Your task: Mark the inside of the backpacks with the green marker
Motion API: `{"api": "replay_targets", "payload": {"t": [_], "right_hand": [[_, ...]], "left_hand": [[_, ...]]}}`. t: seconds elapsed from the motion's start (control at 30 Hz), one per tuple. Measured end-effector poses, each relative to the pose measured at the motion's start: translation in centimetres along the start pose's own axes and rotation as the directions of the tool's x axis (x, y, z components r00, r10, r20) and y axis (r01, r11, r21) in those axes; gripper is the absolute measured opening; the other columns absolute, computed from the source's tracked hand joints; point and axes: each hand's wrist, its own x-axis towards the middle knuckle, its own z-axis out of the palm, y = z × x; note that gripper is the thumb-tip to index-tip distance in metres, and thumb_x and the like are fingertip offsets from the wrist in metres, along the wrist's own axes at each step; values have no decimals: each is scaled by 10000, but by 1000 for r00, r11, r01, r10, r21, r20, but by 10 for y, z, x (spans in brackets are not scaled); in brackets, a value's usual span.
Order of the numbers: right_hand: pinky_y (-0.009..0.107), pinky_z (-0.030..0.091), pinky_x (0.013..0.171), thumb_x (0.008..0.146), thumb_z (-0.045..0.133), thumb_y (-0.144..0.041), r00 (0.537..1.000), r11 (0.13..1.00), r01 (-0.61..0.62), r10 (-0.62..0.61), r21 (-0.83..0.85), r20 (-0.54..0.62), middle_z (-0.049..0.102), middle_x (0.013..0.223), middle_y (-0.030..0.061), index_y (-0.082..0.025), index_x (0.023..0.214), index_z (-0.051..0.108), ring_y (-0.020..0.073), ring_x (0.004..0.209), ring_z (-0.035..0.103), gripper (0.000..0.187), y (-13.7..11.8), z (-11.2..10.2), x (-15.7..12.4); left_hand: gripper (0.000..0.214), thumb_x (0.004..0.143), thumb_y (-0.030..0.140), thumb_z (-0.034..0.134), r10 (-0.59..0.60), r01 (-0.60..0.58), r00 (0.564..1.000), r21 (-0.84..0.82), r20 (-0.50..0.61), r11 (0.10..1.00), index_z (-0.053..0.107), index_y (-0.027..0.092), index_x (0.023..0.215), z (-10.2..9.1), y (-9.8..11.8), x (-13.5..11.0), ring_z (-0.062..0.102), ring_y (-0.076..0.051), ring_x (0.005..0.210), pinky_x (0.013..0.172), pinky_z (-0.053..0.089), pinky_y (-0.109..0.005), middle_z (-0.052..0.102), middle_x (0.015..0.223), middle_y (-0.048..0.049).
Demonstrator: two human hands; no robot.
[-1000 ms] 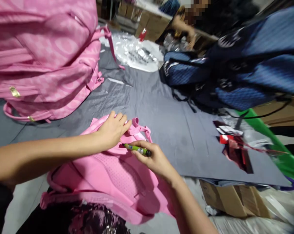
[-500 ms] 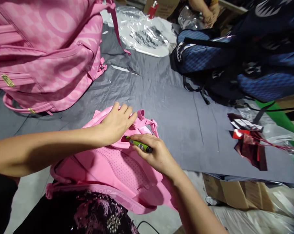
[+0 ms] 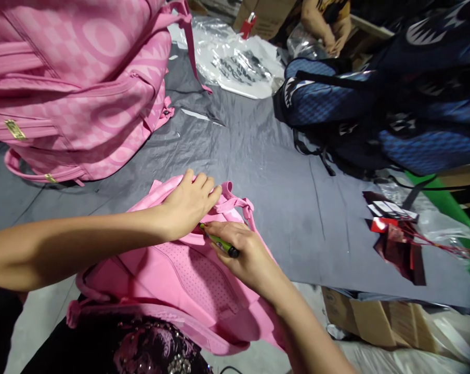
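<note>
Left hand (image 3: 188, 205) pressed flat on the pink backpack (image 3: 180, 280), right hand (image 3: 243, 254) pinching a green marker (image 3: 221, 244) against its top.

Backpack (image 3: 188, 275): plain pink, dotted back panel.
Marker (image 3: 221, 243): green, black end.
Stacked backpacks (image 3: 82, 88): pink, checker-and-ring print.
Far backpacks (image 3: 336, 98): blue, fine diamond weave, black trim.
Counter sheet (image 3: 266, 171): grey.
Tags (image 3: 394, 241): red.
</note>
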Motion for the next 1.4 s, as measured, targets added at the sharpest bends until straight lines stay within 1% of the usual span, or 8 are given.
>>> {"api": "replay_targets", "payload": {"t": [0.33,0.6,0.67,0.8,0.93,1.07,1.2,1.4], "right_hand": [[401,486,879,930,587,-117,993,987,-107,111,-117,31,765,1006,47,-180,1104,703,221,942,708,218,-3,7,-3],[410,438,849,924,600,-188,990,977,-139,135,-160,-35,775,1006,44,-203,1085,709,237,912,703,195,-1,13,-3],[376,441,844,907,586,-167,988,985,-129,117,-115,-102,773,1002,52,-190,1031,710,218,907,693,178,-6,16,-2],[289,414,717,759,580,-66,971,960,-225,206,-166,-125,701,679,-13,-191,698,614,133,634,609,143,-25,26,-3],[294,409,754,759,655,-216,955,896,-296,283,-330,-89,723,718,-22,-215,732,612,154,696,643,50,-19,30,10],[345,413,818,800,602,-269,916,831,-397,384,-389,-115,740,746,12,-207,748,625,187,711,663,84,-22,28,10],[350,409,805,821,573,-286,945,868,-327,311,-373,-105,754,805,28,-220,780,647,203,779,676,108,-28,31,7],[357,437,809,743,601,-270,935,865,-354,320,-355,-153,754,760,11,-236,803,670,214,725,688,98,-22,44,8]], "left_hand": [[496,947,199,468,-3,3,1000,-16,-10,1000,482,127,1437,-2,-1,1,550,-334,1106,942,397,-471,594,1259,-154],[533,942,201,470,-22,22,1000,-4,-10,1000,454,123,1468,5,-2,2,536,-333,1113,945,396,-471,580,1296,-160],[534,941,188,460,-8,7,999,-14,-34,1000,459,131,1472,3,-2,0,535,-331,1120,951,395,-473,578,1314,-162],[592,859,187,603,-2,3,1000,-51,12,999,526,153,1445,0,2,-9,558,-346,1129,930,419,-476,624,1266,-163],[648,878,273,655,1,-1,1000,23,-1,1000,483,185,1496,11,-5,2,547,-380,1207,946,425,-513,569,1411,-192],[644,895,312,654,36,-37,999,50,13,998,476,188,1502,4,-4,0,549,-384,1222,957,428,-515,560,1431,-192],[631,897,273,633,22,-21,1000,62,-22,998,479,157,1498,-3,-2,-7,555,-393,1207,941,437,-515,564,1412,-214],[591,901,210,559,15,-15,1000,116,-2,993,496,199,1489,-3,0,-7,576,-375,1214,943,451,-514,576,1422,-194]]}}
